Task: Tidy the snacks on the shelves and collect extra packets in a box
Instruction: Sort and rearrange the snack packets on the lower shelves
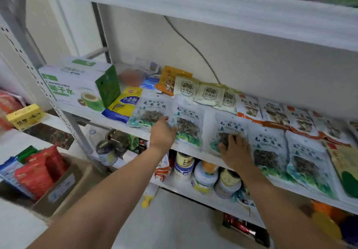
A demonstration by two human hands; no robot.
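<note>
In the centre of the frame the fungus packets (266, 146) on the middle shelf (87, 116) were pressed by the flat, uncurled left hand (162, 133) and right hand (235, 151), and were probably best slid gently, with edges kept aligned.

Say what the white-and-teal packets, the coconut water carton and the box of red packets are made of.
White-and-teal packets: glossy plastic film, likely; a clear window shows dark contents. Coconut water carton: printed, coated cardboard, by its sharp edges. Box of red packets: plain brown cardboard, matte.
</note>
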